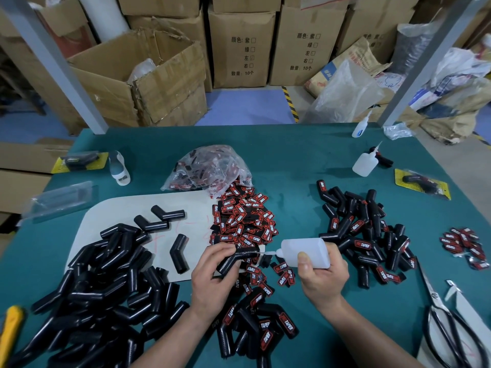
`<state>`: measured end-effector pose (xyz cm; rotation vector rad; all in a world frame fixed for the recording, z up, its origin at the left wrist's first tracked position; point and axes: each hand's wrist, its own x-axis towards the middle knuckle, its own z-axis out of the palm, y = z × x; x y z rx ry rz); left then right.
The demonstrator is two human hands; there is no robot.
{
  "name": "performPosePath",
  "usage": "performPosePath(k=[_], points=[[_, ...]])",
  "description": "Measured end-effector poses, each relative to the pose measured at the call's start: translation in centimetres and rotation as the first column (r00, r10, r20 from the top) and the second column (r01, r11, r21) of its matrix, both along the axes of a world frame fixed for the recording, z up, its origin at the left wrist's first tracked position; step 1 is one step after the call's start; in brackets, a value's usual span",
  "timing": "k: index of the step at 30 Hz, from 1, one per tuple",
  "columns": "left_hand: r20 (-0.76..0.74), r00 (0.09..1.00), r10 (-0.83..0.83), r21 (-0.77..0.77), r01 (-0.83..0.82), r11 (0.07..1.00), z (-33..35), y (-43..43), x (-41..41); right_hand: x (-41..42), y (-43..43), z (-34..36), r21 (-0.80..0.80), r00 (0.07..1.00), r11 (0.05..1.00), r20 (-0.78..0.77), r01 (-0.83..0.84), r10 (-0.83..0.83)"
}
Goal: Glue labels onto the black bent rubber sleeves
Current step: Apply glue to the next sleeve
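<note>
Item: black bent sleeve [236, 257], lower centre of frame.
I log my left hand [212, 274] gripping it and my right hand [321, 277] wrapped round the glue bottle [305, 252], nozzle at the sleeve's end. Label heap [244, 219] just above; bare sleeves [101, 288] lower left.

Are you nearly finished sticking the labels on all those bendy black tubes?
Not nearly. Done: a pile of labelled sleeves on the right and another pile near the person. In hand: the left hand holds a bare sleeve while the right hand points the glue bottle at it. Left: a big heap of bare sleeves on the left and plenty of loose labels.
</note>
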<state>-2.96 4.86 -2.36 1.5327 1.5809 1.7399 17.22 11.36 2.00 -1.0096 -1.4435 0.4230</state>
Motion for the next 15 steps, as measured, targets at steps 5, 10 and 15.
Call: performPosePath(k=[5, 10, 15], points=[[0.001, 1.0, 0.023, -0.013, -0.023, 1.0, 0.05, 0.06, -0.03, -0.07, -0.08, 0.03, -0.002, 1.0, 1.0, 0.005, 0.015, -0.015], [0.024, 0.999, 0.031, -0.014, -0.031, 0.999, 0.21, 0.04, 0.07, 0.0, 0.06, 0.08, 0.013, 1.0, 1.0, 0.02, 0.009, -0.01], [0.06, 0.997, 0.038, -0.039, -0.036, 0.999, 0.09, 0.05, -0.15, 0.14, 0.23, 0.06, 0.02, 1.0, 1.0, 0.017, 0.025, -0.025]])
